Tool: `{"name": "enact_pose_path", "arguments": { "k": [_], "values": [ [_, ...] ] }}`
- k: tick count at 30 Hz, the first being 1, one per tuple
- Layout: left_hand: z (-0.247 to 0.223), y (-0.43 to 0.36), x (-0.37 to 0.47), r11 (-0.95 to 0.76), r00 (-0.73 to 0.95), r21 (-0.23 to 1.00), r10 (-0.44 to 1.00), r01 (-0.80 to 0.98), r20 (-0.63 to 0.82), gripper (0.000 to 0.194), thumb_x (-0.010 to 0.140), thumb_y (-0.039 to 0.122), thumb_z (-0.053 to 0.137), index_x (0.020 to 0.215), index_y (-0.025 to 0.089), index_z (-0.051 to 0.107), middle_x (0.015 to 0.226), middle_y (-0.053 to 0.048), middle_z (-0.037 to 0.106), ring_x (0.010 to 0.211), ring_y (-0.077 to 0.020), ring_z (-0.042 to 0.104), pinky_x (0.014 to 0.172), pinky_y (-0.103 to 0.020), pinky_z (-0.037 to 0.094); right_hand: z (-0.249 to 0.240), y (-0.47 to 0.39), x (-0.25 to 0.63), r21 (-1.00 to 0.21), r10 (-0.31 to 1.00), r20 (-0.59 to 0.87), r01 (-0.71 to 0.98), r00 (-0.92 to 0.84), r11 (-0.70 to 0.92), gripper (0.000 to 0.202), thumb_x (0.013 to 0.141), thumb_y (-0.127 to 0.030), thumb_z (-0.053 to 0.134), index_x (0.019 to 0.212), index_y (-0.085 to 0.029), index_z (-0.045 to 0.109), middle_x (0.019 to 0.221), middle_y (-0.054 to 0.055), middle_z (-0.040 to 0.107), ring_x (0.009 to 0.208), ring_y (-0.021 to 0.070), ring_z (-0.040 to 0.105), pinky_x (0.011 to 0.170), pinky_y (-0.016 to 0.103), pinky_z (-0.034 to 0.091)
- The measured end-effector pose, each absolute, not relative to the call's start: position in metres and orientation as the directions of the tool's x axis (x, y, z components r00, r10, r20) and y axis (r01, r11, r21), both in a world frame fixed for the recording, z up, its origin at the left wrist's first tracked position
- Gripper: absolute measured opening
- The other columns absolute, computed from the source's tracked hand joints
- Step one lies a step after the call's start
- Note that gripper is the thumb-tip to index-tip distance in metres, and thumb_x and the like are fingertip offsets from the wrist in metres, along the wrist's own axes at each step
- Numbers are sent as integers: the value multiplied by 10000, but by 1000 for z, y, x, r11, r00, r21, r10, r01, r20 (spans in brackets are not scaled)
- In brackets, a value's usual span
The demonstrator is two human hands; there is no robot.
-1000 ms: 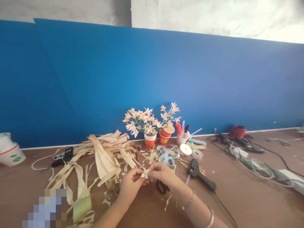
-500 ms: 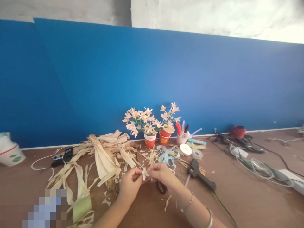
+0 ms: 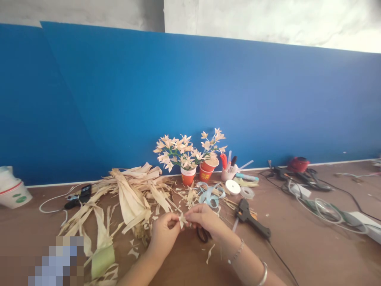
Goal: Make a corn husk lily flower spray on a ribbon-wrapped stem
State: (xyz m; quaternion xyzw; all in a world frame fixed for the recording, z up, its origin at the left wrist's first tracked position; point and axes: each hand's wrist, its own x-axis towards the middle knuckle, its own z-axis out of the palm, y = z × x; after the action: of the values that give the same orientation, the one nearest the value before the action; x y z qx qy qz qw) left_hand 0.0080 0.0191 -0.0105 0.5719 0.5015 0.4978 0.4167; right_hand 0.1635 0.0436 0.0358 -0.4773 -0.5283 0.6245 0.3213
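At six o'clock, left hand point(image 3: 162, 235) and right hand point(image 3: 206, 219) are pinching a likely unfinished flower point(image 3: 181, 219), finished-looking blooms point(image 3: 179, 146) standing beyond toward twelve.

A blue panel point(image 3: 208, 91) stands behind the brown tabletop point(image 3: 321, 258), below a pale wall point(image 3: 253, 20) brightest at upper right.
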Motion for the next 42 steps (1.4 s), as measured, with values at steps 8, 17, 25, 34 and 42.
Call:
{"name": "enact_pose_path", "arguments": {
  "k": [8,17,25,34,42],
  "values": [
    [-7,23,7,-32,-10,999,999,41,32,125,676,299,624,718,181,618,648,-40,703,599,-190,668,581,-280,534,42,41,161,-972,900,-233,74,-369,-221,184,655,-275,611,711,-127,705,612,11,639,466,57,421,445,192,262],
    [-1,23,7,37,-3,999,999,28,-37,110,629,286,622,666,187,654,591,-23,688,556,-203,654,540,-304,518,40,41,160,-972,907,-232,64,-351,-225,166,616,-257,613,700,-130,679,604,-6,628,486,61,448,498,195,331],
    [1,21,4,-55,-50,982,997,180,65,151,672,295,589,557,198,578,401,40,537,406,-138,515,446,-229,390,37,52,172,-973,952,-172,196,-251,-124,202,692,-236,531,798,-136,672,635,6,633,492,79,448,487,203,318],
    [7,17,4,-231,-85,934,961,273,262,202,679,263,584,500,195,518,502,33,490,499,-119,430,505,-216,342,58,40,198,-275,967,-230,960,-113,47,142,619,-165,602,751,-166,655,764,90,680,726,231,623,568,265,368],
    [4,20,1,-339,-123,885,911,320,393,193,675,228,596,504,198,512,577,16,514,617,-156,500,624,-245,391,68,27,172,-69,940,-325,994,-105,87,364,678,-92,587,1040,-105,614,971,201,681,934,336,645,714,368,475]
  ]
}}
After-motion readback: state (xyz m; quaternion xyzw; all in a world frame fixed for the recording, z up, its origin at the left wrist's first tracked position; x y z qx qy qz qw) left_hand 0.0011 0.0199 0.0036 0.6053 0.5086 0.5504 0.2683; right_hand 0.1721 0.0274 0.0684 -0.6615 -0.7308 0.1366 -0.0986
